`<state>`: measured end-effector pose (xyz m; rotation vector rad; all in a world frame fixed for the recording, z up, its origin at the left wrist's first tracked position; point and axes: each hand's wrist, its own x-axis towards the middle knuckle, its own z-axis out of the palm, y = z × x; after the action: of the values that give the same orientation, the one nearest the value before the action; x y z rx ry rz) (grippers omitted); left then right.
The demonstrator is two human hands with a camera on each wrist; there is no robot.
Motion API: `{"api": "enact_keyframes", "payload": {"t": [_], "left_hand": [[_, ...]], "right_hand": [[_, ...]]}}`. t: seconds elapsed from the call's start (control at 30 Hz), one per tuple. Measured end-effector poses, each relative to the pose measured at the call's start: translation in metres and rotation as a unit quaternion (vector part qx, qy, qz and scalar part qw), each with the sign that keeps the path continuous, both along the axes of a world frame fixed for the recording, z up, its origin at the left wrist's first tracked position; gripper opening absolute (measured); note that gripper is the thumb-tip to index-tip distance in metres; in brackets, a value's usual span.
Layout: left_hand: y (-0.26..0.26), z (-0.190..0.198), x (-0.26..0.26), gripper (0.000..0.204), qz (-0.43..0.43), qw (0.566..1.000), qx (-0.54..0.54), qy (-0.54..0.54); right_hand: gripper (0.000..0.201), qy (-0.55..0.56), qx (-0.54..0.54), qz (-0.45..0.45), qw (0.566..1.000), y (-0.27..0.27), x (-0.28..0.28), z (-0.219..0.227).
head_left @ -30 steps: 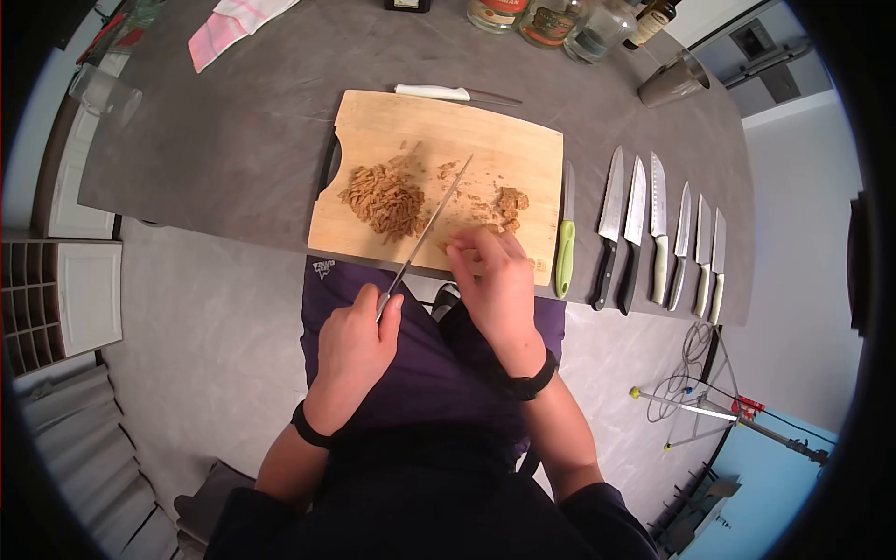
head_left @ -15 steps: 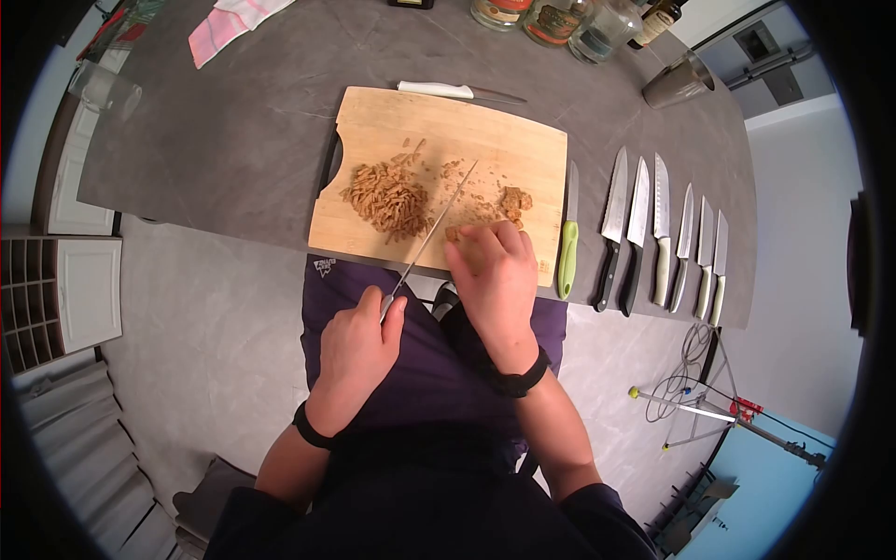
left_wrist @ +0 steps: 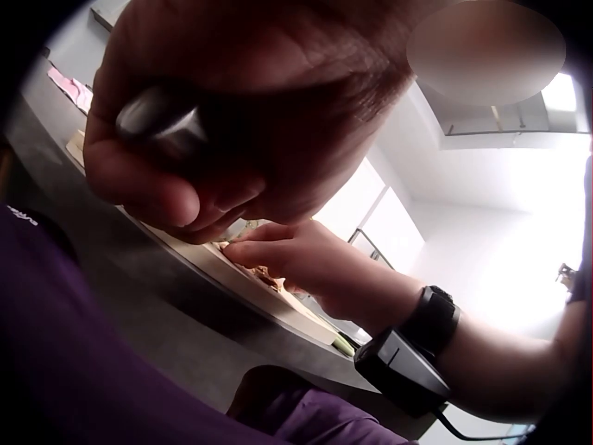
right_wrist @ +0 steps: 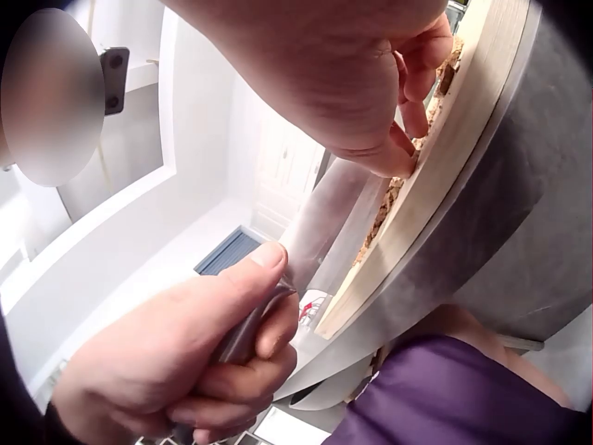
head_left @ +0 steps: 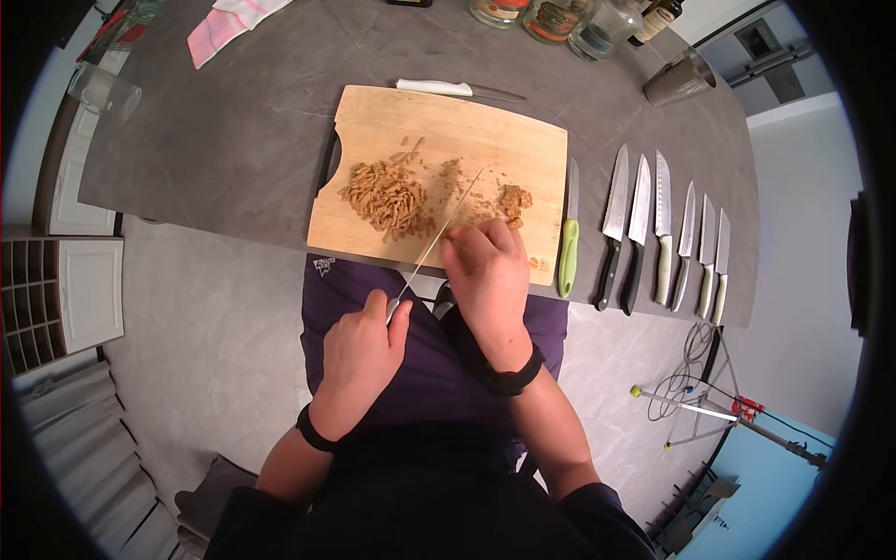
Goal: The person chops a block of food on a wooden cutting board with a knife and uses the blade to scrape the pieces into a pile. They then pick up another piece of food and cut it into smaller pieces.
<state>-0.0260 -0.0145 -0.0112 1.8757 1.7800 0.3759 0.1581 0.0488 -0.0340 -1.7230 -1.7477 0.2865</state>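
Note:
My left hand (head_left: 359, 345) grips a knife (head_left: 439, 237) by its handle, the long blade slanting up and right over the cutting board (head_left: 467, 117). In the left wrist view the knife's handle end (left_wrist: 157, 120) pokes out of the fist. Beside the blade, my right hand (head_left: 490, 280) has its fingertips bent down to the board's near part, pinching a small brown food piece that they mostly cover. A pile of chopped brown strips (head_left: 385, 198) lies left of the blade. To its right are scattered crumbs and a few brown chunks (head_left: 513, 200).
A white-handled knife (head_left: 434, 88) lies behind the board, a green-handled knife (head_left: 568, 252) along its right edge. Several more knives (head_left: 661, 233) are lined up farther right. Bottles (head_left: 551, 21) and a metal cup (head_left: 679, 78) stand at the back right; a pink-white cloth (head_left: 224, 30) lies back left.
The knife and left hand have shifted slightly right, and the blade tip has come a little nearer. My right fingertips have closed up beside the blade over the small piece.

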Motion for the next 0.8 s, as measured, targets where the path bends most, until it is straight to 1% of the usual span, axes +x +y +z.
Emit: {"api": "enact_keyframes", "payload": {"t": [0.43, 0.53, 0.73, 0.8], "left_hand": [[-0.0014, 0.0009, 0.0018, 0.039, -0.012, 1.000, -0.007, 0.025], [-0.0003, 0.0040, 0.0042, 0.039, -0.019, 0.999, -0.011, 0.045], [0.0045, 0.0041, 0.0053, 0.040, -0.017, 0.997, -0.046, 0.054], [0.0082, 0.0046, 0.0097, 0.040, -0.016, 0.997, -0.037, 0.067]], "right_hand": [[0.009, 0.009, -0.019, 0.005, 1.000, 0.0015, 0.0001, -0.0001], [0.009, 0.010, -0.034, 0.012, 0.999, 0.0031, 0.0012, 0.0016], [0.009, 0.022, -0.017, 0.022, 0.999, 0.0054, 0.0024, -0.0022], [0.009, 0.020, -0.023, 0.026, 0.999, 0.0062, 0.0011, -0.0029]]}}
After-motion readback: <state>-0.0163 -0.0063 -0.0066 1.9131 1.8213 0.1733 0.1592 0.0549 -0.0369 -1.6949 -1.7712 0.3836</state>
